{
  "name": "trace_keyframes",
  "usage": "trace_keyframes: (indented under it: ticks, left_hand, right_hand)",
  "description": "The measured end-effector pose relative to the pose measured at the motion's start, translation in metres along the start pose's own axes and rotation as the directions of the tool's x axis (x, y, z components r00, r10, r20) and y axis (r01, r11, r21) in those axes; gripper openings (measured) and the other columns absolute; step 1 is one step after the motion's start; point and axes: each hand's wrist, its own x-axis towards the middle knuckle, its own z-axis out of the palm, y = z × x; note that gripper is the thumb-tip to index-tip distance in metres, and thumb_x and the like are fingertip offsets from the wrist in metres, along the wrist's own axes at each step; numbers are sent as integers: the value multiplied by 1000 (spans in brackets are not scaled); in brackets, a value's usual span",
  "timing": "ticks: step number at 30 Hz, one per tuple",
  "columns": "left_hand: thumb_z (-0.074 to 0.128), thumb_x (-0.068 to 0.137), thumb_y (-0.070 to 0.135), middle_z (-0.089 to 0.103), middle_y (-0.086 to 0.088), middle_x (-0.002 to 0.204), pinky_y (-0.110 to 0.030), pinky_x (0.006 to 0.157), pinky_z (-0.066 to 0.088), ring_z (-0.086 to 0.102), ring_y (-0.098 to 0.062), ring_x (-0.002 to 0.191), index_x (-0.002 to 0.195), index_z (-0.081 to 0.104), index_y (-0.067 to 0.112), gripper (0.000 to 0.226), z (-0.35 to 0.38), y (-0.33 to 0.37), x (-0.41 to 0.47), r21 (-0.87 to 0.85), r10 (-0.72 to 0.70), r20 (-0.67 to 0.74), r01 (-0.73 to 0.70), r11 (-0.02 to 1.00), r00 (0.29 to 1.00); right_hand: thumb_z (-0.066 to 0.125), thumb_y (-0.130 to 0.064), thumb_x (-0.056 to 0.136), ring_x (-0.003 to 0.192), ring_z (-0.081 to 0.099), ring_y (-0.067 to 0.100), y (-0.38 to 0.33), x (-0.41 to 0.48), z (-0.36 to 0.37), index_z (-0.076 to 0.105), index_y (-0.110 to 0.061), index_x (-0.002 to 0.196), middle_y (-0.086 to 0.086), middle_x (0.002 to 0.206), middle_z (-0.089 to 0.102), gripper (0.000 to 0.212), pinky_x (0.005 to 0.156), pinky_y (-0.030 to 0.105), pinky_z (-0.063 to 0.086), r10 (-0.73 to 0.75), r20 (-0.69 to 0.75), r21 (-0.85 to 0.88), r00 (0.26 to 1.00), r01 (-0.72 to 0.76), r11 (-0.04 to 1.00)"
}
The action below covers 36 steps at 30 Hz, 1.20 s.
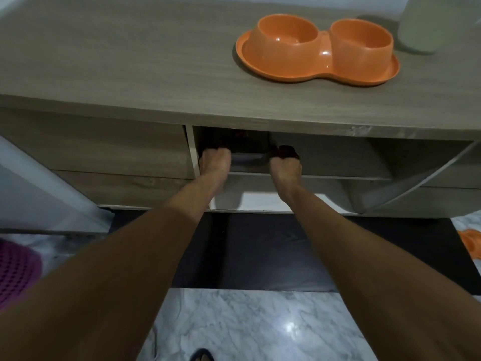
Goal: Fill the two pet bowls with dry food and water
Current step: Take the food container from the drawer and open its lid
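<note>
The orange double bowl (316, 49) is seen standing on the wooden counter (130, 61), towards its right end, with both cups dry and empty; a pale container (421, 24) is set just beside it at the far right, though what it holds cannot be told. Below the counter, both arms are stretched into an open shelf (325, 176); the left hand (214, 162) and the right hand (285, 165) are each curled round an edge of a dark item (234, 143) lodged in the shadowed space, one hand at either side. The item is blurred and half hidden, so it cannot be said whether it is a bag or a tub; it is judged to be the dry food, and neither filling step has been begun. Several things could be spoiled from here; the item could be caught on the underside of the counter if it is lifted too soon; an open top could be tipped and food scattered on the floor if one hand is drawn out faster than the other; a soft edge could be let slip under the weight.
</note>
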Motion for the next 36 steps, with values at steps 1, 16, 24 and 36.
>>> trace_keyframes:
  ticks: [1, 16, 24, 36]
  left_hand:
    - [40, 102, 21, 55, -15, 113, -36, 89, 43, 52, -27, 99, 132, 50, -2, 39, 0, 1, 7, -7, -23, 26, 23, 1000, 999]
    - [50, 100, 20, 58, -15, 117, -30, 83, 43, 56, -28, 102, 127, 52, 1, 33, 13, -16, -16, -11, -21, -49, 20, 1000, 999]
    - [53, 98, 23, 64, -15, 120, -32, 82, 50, 62, -30, 106, 129, 57, 10, 34, 0, -15, -129, -127, -138, -107, 124, 984, 985]
    - [48, 99, 23, 63, -12, 112, -22, 55, 40, 55, -18, 86, 124, 59, 10, 30, -55, 50, -257, -98, -83, -163, 67, 993, 983]
  right_hand:
    - [49, -23, 100, 100, 56, 25, -2, 4, 4, 54, -8, 131, 12, 116, 59, 34, 80, 26, 40, -19, 28, -23, 999, 20, 1000]
    - [55, -17, 96, 123, 50, 21, 12, -23, -11, 40, -12, 146, 5, 137, 53, 53, 103, 27, 38, 66, 147, 188, 987, -93, 978]
    - [58, -19, 94, 102, 62, 21, 5, -102, -75, 56, -18, 128, 4, 112, 66, 34, 81, 26, 45, 80, 194, 181, 978, -116, 977]
    - [57, -17, 95, 104, 58, 18, -74, -203, -149, 50, -17, 138, 3, 120, 62, 43, 85, 27, 42, 54, 220, 219, 974, -103, 970]
